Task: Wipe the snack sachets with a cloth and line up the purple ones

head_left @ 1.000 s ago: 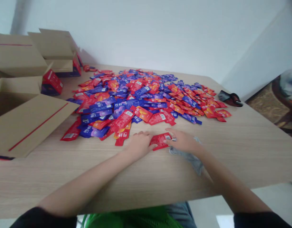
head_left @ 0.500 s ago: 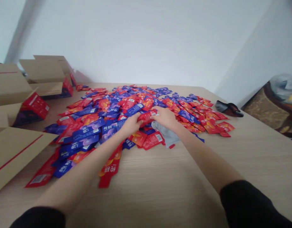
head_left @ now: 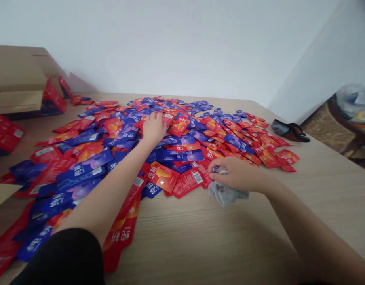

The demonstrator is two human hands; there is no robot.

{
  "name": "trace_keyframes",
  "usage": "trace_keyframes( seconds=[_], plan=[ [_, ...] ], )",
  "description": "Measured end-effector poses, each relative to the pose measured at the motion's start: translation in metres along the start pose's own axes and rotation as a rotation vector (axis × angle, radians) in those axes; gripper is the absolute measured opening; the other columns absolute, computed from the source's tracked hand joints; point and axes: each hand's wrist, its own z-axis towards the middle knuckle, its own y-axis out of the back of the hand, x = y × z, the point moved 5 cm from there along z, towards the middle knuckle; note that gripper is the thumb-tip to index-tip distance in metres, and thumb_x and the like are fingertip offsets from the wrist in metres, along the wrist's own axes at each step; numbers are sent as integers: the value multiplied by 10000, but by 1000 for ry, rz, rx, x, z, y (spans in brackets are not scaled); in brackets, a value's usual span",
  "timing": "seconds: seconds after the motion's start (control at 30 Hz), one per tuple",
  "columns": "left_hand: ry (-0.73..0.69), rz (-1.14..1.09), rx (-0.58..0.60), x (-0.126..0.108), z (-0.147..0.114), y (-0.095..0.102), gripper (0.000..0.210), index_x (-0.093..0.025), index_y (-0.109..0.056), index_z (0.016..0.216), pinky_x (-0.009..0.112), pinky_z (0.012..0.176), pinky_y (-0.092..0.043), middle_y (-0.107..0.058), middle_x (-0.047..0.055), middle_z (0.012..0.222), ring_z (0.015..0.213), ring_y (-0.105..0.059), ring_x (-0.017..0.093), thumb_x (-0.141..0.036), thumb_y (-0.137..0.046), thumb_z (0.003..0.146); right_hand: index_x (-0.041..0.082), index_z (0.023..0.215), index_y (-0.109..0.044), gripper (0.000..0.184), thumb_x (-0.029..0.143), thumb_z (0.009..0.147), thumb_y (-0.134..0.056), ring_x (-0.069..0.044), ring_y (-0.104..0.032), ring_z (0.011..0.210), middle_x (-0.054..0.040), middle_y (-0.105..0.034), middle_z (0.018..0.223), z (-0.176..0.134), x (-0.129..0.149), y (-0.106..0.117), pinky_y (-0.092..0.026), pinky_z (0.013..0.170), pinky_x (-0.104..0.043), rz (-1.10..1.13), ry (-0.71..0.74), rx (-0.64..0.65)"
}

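Observation:
A wide pile of red and blue foil packets [head_left: 161,176] covers the middle of the table. My left hand [head_left: 154,128] reaches over the pile, fingers slightly bent and apart, resting on the packets beside a red packet [head_left: 168,118] with a white barcode. Its fingertips are partly hidden, and no packet is lifted in it. At the pile's near right edge, my right hand [head_left: 237,173] is closed around a crumpled grey cloth [head_left: 225,194], which hangs below the fingers. A small blue printed bit [head_left: 215,169] shows by its fingertips; I cannot make out what it is.
Open cardboard boxes [head_left: 18,75] with red and blue printed sides stand at the left. A dark, shiny object [head_left: 290,130] lies near the table's right edge. Beyond it is a patterned brown chair [head_left: 325,126] with a clear plastic bag [head_left: 357,105]. A white wall rises behind.
My hands have parted; the red packet between them is no longer held up. My left hand went leftward and farther over the pile. My right hand came right and nearer with the cloth. The view shifted.

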Motion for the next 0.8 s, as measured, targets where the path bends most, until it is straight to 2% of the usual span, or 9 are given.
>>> trace_keyframes(
  seconds=[0.1, 0.17, 0.2, 0.27, 0.33, 0.5, 0.6, 0.67, 0.8],
  plan=[
    [-326, -25, 259, -55, -21, -21, 267, -118, -626, 1053, 324, 927, -421, -656, 64, 1053, 985, -553, 178, -197, -395, 947, 252, 1011, -715, 254, 362, 832, -571, -208, -670, 796, -34, -735, 914, -41, -36, 2, -473, 711, -301, -66, -199, -24],
    [-540, -46, 434, -97, -42, -42, 162, -176, -671, 964, 246, 850, -445, -671, 3, 961, 893, -583, 142, -230, -535, 894, 239, 1130, -686, 357, 385, 820, -588, -241, -669, 867, -69, -730, 1009, -51, -61, 0, -474, 742, -325, -151, -292, -97],
    [-608, -50, 472, -115, -51, -52, 153, -197, -679, 973, 242, 851, -447, -667, 2, 994, 919, -587, 148, -269, -612, 855, 228, 1177, -666, 400, 383, 815, -592, -254, -665, 905, -85, -722, 1051, -52, -72, -2, -471, 760, -332, -191, -327, -130],
    [-683, -3, 461, -145, -66, -69, 322, -216, -663, 1088, 300, 894, -447, -630, 48, 1133, 1034, -569, 205, -337, -698, 791, 212, 1215, -642, 426, 363, 824, -571, -265, -664, 926, -99, -719, 1064, -50, -90, -8, -463, 758, -329, -244, -390, -166],
    [-720, 98, 384, -165, -75, -82, 435, -212, -632, 1179, 371, 936, -428, -580, 99, 1224, 1123, -527, 262, -387, -694, 786, 211, 1231, -631, 423, 345, 840, -538, -258, -669, 909, -94, -726, 1037, -48, -100, -15, -458, 741, -316, -252, -428, -172],
    [-694, 201, 278, -181, -76, -98, 326, -141, -646, 1129, 442, 915, -402, -613, 149, 1159, 1081, -547, 299, -332, -476, 927, 199, 1201, -651, 398, 348, 848, -545, -252, -657, 968, -97, -714, 1106, -55, -98, -27, -460, 801, -320, -170, -381, -139],
    [-677, 214, 287, -183, -72, -96, 286, -140, -646, 1111, 444, 890, -397, -645, 135, 1137, 1063, -573, 289, -177, -426, 932, 204, 1144, -675, 348, 344, 853, -546, -245, -661, 921, -89, -726, 1044, -67, -92, -21, -464, 788, -326, -126, -395, -203],
    [-677, 224, 277, -186, -73, -83, 302, -138, -636, 1123, 438, 896, -393, -665, 125, 1123, 1063, -584, 274, -104, -415, 921, 210, 1107, -688, 321, 352, 857, -546, -240, -660, 916, -85, -726, 1030, -75, -85, -14, -466, 791, -325, -93, -375, -273],
    [-711, 237, 174, -191, -100, -21, 312, -113, -606, 1169, 424, 864, -423, -691, 127, 1075, 1018, -598, 271, -121, -371, 963, 230, 1068, -697, 305, 386, 854, -544, -232, -663, 829, -58, -727, 901, -96, -69, -5, -466, 745, -325, -52, -368, -380]
  ],
)
